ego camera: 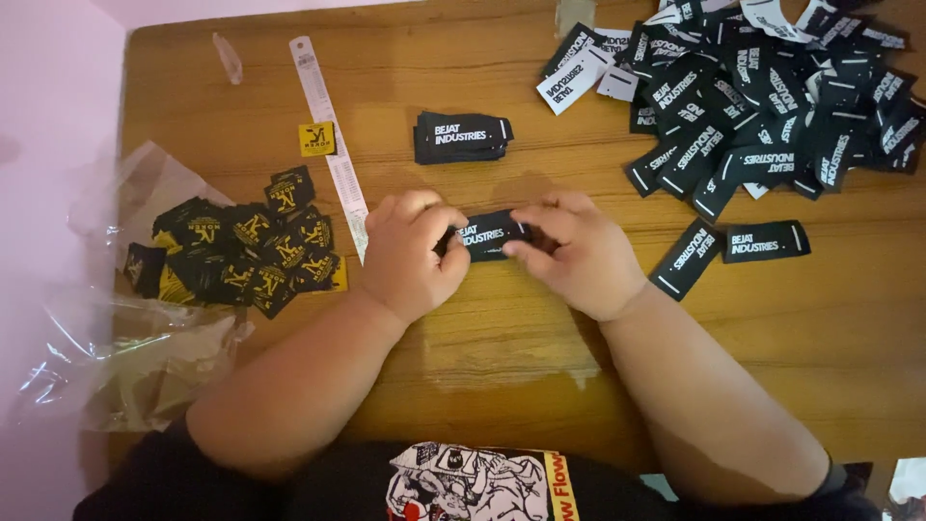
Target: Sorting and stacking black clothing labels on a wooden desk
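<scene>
**A:** Head view, looking straight down at a wooden table (pixel 502 318). What are the hands doing?

**B:** Both pinch one black woven label (pixel 490 234) with white lettering, held just above or on the tabletop at the middle of the picture; I cannot tell which. The left hand (pixel 413 253) grips its left end, the right hand (pixel 577 253) its right end. The fingers curl over the edges, so the label's ends are covered and only the middle strip shows.

**A:** Is it one label or several pressed together?

**B:** Hard to say; the lower edge looks thick, but the thumbs hide it.

**A:** What lies around them?

**B:** Just beyond the hands, a neat stack of the same black labels (pixel 461 137). At the upper right, a loose heap of labels (pixel 772 87), cut off by the top and right borders, some turned white side up. Two stray labels (pixel 733 251) lie near the right hand. To the left, a pile of black-and-yellow tags (pixel 241 256) rests partly on a crumpled clear plastic bag (pixel 116 357), whose contents I cannot make out. A long white strip (pixel 333 145) runs diagonally between that pile and the left hand, its lower end close to the knuckles.
</scene>
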